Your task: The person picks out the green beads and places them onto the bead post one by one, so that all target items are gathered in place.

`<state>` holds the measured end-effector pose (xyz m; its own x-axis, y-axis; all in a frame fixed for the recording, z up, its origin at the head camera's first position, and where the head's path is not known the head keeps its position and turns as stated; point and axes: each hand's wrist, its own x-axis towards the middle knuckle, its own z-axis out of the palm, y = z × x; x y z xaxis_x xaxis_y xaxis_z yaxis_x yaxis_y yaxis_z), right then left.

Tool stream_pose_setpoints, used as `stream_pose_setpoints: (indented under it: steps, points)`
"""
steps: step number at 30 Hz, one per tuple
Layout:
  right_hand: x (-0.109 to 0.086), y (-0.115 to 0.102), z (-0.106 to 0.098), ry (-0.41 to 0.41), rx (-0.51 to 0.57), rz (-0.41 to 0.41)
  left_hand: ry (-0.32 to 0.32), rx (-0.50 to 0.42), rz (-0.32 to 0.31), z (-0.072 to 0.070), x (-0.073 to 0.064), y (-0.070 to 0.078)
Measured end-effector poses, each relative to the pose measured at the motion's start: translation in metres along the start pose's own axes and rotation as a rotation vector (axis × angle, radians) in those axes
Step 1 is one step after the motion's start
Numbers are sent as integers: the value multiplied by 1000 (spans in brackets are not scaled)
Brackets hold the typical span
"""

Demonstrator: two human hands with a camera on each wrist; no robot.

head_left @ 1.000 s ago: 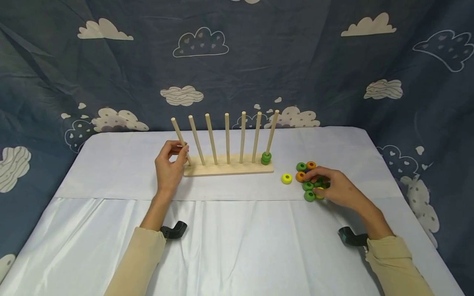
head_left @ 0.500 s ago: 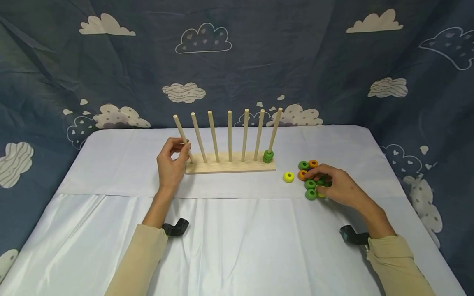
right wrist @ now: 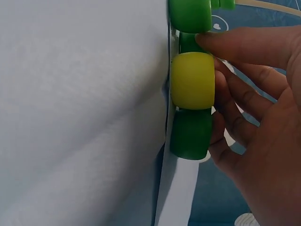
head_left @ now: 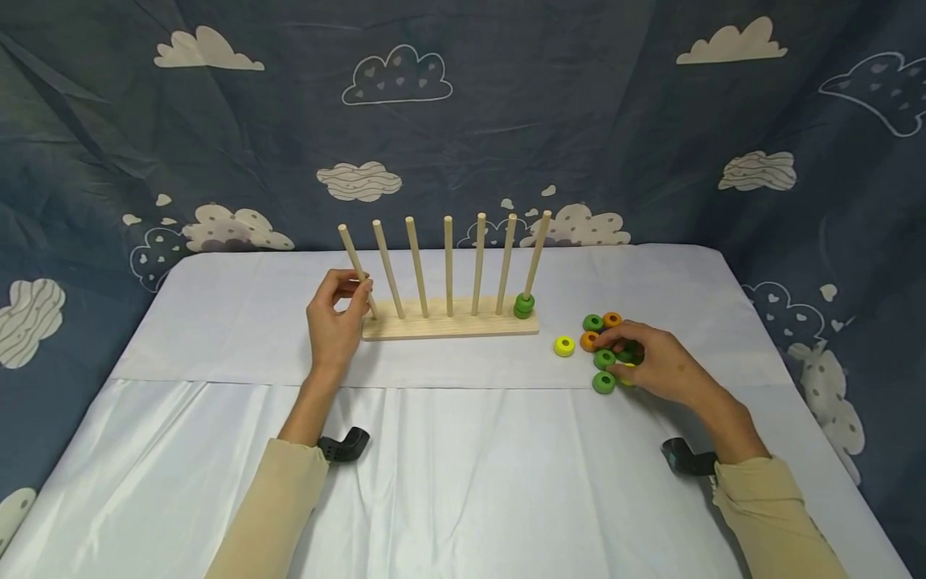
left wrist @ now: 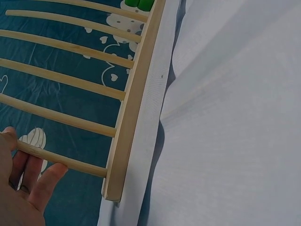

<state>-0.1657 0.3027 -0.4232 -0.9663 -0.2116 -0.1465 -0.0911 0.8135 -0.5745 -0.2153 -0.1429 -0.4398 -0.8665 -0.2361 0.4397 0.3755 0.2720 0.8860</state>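
On the white tabletop stands a wooden peg rack [head_left: 448,324] with several upright pegs. My left hand [head_left: 336,326] pinches the leftmost peg [left wrist: 75,165] between thumb and fingers. Two green beads [head_left: 524,306] are stacked low on the rightmost peg. My right hand [head_left: 661,366] reaches into the loose bead cluster, thumb and forefinger on either side of a green bead [head_left: 604,359]. The right wrist view has the thumb tip touching a green bead [right wrist: 189,43] behind a yellow bead [right wrist: 193,81]; the other fingertips are partly hidden.
Around the right hand lie orange beads [head_left: 612,319] and more green beads [head_left: 604,382]. A lone yellow bead [head_left: 564,346] sits left of them. Behind the table hangs a dark blue cloud-patterned cloth [head_left: 506,129].
The right hand has shifted slightly left, and the nearest green beads and an orange one have slid a little with it. The left hand stays on its peg.
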Motion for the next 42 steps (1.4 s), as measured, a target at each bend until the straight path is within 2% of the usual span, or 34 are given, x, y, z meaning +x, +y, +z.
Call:
stream_pose_setpoints:
  steps: [5,13,21,26,33,42]
  points:
    - [0,0,-3,26,-15,-9,9,11,-13,2,0,2]
    - [5,-5,-12,112,10,-108,23,24,-21,2,-1,5]
    - [10,-15,-17,140,119,-83,-2,-10,-18,-3,0,0]
    - [15,-16,-17,174,179,-117,-4,-15,-15,-4,-1,-1]
    - [20,-16,-18,252,212,-131,-10,-6,-13,-2,-2,0]
    - [23,-23,-21,301,276,-117,-12,-16,2,0,-2,1]
